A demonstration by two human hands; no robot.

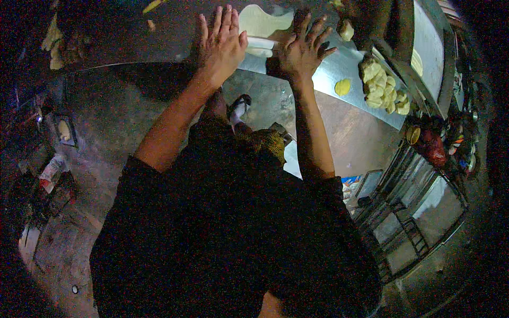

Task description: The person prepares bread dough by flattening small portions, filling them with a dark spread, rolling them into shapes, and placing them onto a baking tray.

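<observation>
A thin pale sheet of dough [265,20] lies on the metal worktop [331,69], between my hands and just beyond them. My left hand [222,45] is held flat at the dough's left edge, its fingers stretched forward. On the other side my right hand [303,52] is in shadow, palm down with its fingers spread. A pale rounded band [260,44] runs across between the two hands; whether it is folded dough or a roller I cannot tell. What lies under my palms is hidden.
Several dough pieces [379,85] are heaped on the right, near a small yellow dough disc [343,87]. Another lump [345,30] sits beyond my right hand. A raised metal tray [428,58] stands far right; a metal rack [403,217] is below it.
</observation>
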